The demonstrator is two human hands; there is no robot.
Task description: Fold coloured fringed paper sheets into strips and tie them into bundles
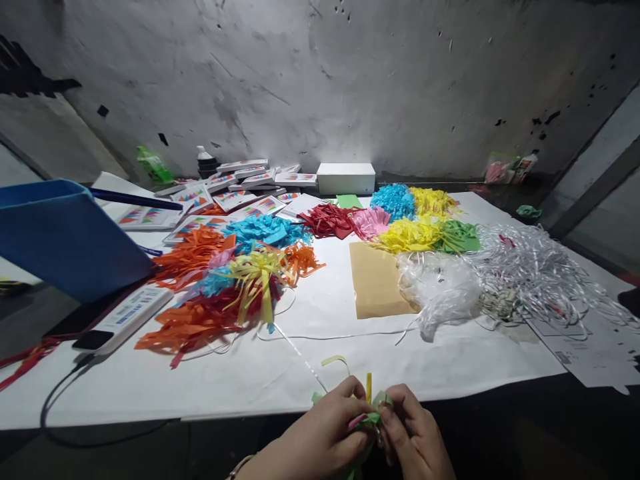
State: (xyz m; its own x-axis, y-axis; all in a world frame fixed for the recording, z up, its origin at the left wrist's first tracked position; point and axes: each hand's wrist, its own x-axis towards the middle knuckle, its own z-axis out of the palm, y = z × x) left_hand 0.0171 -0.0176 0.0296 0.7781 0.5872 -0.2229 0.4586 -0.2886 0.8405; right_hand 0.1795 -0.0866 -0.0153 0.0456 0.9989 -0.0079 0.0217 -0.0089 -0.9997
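Note:
Both hands meet at the front edge of the white-covered table, low in the head view. My left hand is closed on a bunch of green, pink and yellow paper strips. My right hand pinches the right side of the same bunch, its fingertips pressed together there. A thin white ribbon runs from my left hand up to a pile of fringed tassels in orange, red, blue and yellow. What lies under my palms is hidden.
Coloured paper fringes, a brown paper sheet, a clear plastic bag and tangled white ribbon cover the middle and right. A blue container, a white power bank, flat printed boxes and a white box stand around.

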